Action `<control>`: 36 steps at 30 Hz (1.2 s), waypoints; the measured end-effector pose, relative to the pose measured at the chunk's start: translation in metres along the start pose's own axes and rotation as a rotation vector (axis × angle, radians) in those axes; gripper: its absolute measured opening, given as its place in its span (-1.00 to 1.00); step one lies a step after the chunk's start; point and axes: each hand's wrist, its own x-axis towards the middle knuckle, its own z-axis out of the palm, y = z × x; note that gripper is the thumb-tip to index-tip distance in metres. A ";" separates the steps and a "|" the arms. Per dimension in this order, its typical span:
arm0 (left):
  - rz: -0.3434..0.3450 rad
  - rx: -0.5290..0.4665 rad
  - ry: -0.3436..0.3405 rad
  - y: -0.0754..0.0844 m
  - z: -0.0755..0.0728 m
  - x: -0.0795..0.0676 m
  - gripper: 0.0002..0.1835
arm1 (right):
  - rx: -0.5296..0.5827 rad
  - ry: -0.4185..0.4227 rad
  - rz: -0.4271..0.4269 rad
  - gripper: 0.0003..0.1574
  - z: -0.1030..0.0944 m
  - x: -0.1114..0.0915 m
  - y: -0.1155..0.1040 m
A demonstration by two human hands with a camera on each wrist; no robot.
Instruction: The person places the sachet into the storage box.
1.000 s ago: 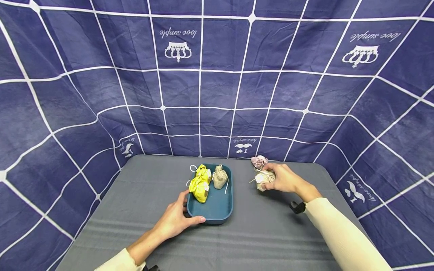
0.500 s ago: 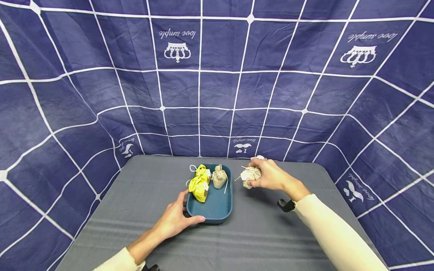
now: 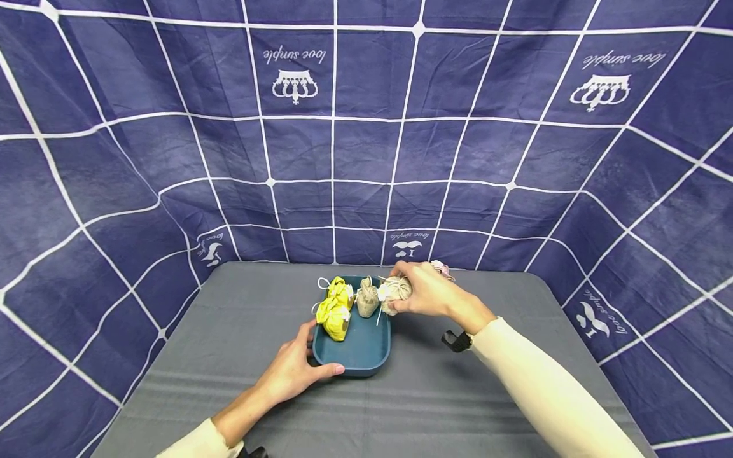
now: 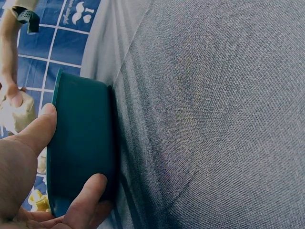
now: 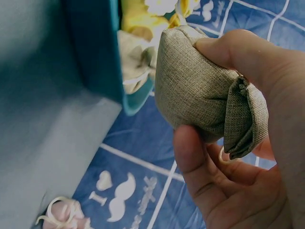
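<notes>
A beige drawstring pouch [image 3: 396,290] with a white flower is pinched between the thumb and fingers of my right hand [image 3: 434,294], over the right rim of the blue tray [image 3: 352,358]. The right wrist view shows its woven cloth and gathered neck up close. My left hand [image 3: 293,367] grips the tray's near left corner, thumb at the near rim and fingers along the outer side. Inside the tray lie two yellow pouches, one farther back [image 3: 339,289] and one nearer [image 3: 335,323]. Another beige pouch [image 3: 367,299] stands to their right.
A pink pouch [image 3: 443,270] lies on the grey table [image 3: 240,318] by its back edge, partly hidden behind my right hand. A blue curtain with white lines [image 3: 366,152] encloses the table at the back and sides.
My right hand has carried the beige pouch leftward from beside the pink pouch to the tray's right rim. The left hand keeps its grip on the tray.
</notes>
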 end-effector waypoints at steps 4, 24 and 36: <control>-0.007 -0.005 -0.002 0.000 0.000 0.001 0.34 | 0.012 -0.011 -0.026 -0.34 0.004 0.011 -0.013; 0.006 -0.025 -0.006 0.000 -0.002 -0.001 0.31 | -0.033 -0.145 -0.025 -0.27 0.031 0.031 -0.041; 0.008 -0.030 0.000 0.000 -0.002 -0.001 0.31 | -0.111 -0.196 0.023 -0.45 0.041 0.028 -0.038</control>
